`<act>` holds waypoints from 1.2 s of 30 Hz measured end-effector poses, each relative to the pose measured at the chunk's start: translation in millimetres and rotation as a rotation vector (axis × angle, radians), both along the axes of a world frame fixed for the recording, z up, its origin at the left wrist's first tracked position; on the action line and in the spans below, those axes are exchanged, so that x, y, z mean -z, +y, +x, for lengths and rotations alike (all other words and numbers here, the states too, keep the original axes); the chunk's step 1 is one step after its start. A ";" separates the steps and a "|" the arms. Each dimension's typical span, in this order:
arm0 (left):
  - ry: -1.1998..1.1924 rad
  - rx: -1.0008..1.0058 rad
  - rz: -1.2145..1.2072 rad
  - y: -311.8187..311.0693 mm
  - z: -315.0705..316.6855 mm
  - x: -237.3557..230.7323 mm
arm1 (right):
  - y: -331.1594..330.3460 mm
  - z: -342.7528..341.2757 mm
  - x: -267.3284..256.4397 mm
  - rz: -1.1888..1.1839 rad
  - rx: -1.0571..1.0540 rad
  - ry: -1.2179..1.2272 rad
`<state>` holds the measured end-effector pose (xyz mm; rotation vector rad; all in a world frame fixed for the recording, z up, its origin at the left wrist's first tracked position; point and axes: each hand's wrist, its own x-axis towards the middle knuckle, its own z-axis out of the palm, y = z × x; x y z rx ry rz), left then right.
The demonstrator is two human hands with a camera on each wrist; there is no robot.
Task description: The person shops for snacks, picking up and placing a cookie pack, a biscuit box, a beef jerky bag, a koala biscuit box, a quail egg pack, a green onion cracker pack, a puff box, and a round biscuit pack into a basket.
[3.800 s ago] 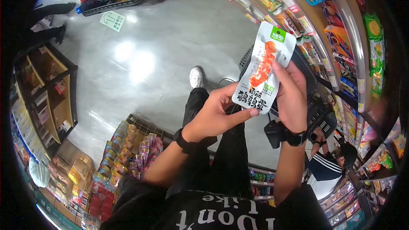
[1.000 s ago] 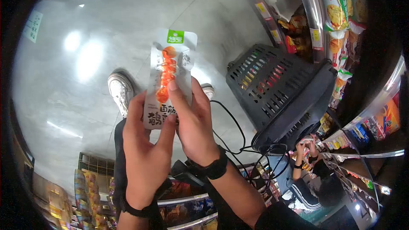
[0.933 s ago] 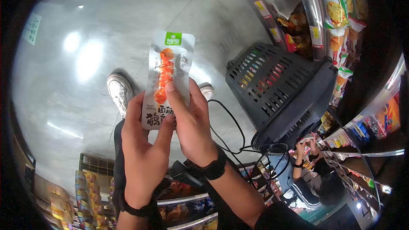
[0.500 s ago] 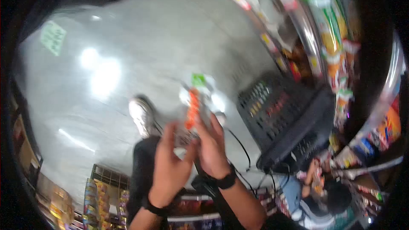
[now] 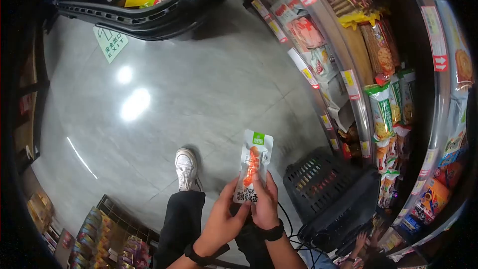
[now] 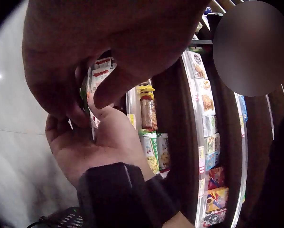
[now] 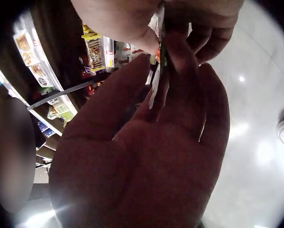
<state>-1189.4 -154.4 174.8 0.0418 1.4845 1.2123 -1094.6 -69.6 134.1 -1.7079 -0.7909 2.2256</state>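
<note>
Snack packet point(image 5: 253, 162) held over grey floor point(image 5: 214, 84), green-marked end uppermost in head view; left hand point(image 5: 222, 223) pinches lower left part, right hand point(image 5: 265, 205) pinches lower right, thumb on printed front; black basket point(image 5: 318, 182) near right hand

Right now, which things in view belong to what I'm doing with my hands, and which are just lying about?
In use:
- snack packet, held by both hands
- left hand, gripping its lower end
- right hand, thumb on its front

Apparently just about, untouched:
- black basket, right of the hands
- shelved snack packs
- exit sign on the floor
</note>
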 end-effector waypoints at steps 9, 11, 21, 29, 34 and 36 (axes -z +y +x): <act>-0.036 -0.015 -0.023 -3.7 -12.3 0.0 | -2.5 -11.2 5.4 -0.008 -0.015 0.000; -0.040 -0.021 -0.018 -3.5 -14.1 -0.2 | -2.8 -15.0 4.2 -0.018 0.006 0.005; -0.046 -0.024 -0.012 0.2 -14.3 1.5 | -1.1 -19.6 3.1 -0.008 0.049 -0.007; -0.097 -0.042 -0.006 -1.7 -21.4 6.5 | 0.7 -29.7 -2.5 -0.028 0.042 0.013; -0.109 -0.093 0.002 0.3 -22.6 6.8 | 2.3 -36.8 -3.3 -0.016 0.035 0.008; -0.110 -0.089 -0.003 -0.4 -24.2 6.9 | 1.9 -37.9 -2.2 -0.015 0.044 0.003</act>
